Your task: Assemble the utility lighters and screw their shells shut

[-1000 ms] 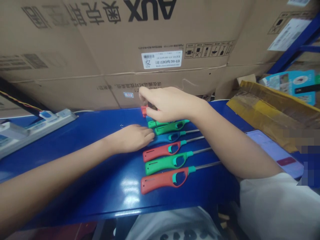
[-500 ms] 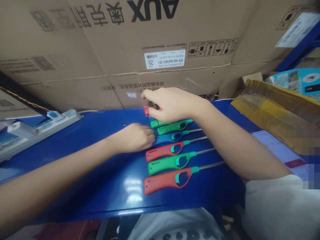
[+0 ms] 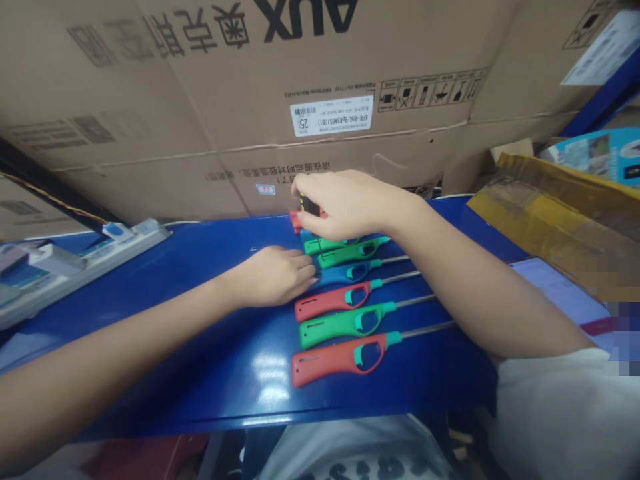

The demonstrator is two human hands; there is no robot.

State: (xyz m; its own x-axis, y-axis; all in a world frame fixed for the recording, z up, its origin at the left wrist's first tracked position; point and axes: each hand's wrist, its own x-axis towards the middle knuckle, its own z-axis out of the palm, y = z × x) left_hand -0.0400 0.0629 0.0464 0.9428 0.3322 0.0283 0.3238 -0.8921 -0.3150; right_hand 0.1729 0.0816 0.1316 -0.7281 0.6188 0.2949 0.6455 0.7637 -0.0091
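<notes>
Long-necked gas lighters lie in a row, handles to the left and metal tubes to the right. Nearest is a red lighter (image 3: 325, 363), then a green lighter (image 3: 325, 328) and another red lighter (image 3: 325, 301). My left hand (image 3: 275, 277) is closed, its curled fingers over the handle end of a blue lighter (image 3: 337, 273). Beyond it lie two green lighters (image 3: 347, 253). My right hand (image 3: 345, 203), palm down at the far end, is closed on a black object with yellow marks (image 3: 311, 205). Red parts show beside it; most is hidden.
A large cardboard box (image 3: 190, 107) stands behind the blue table (image 3: 225, 360). At left is a white power strip (image 3: 100, 267) with plugs. To the right are a yellow-taped carton (image 3: 550, 207) and a phone-like screen (image 3: 555, 287).
The black object under my right hand shows a little more of its yellow marks. My left hand stays at the blue lighter. The whole view has shifted slightly.
</notes>
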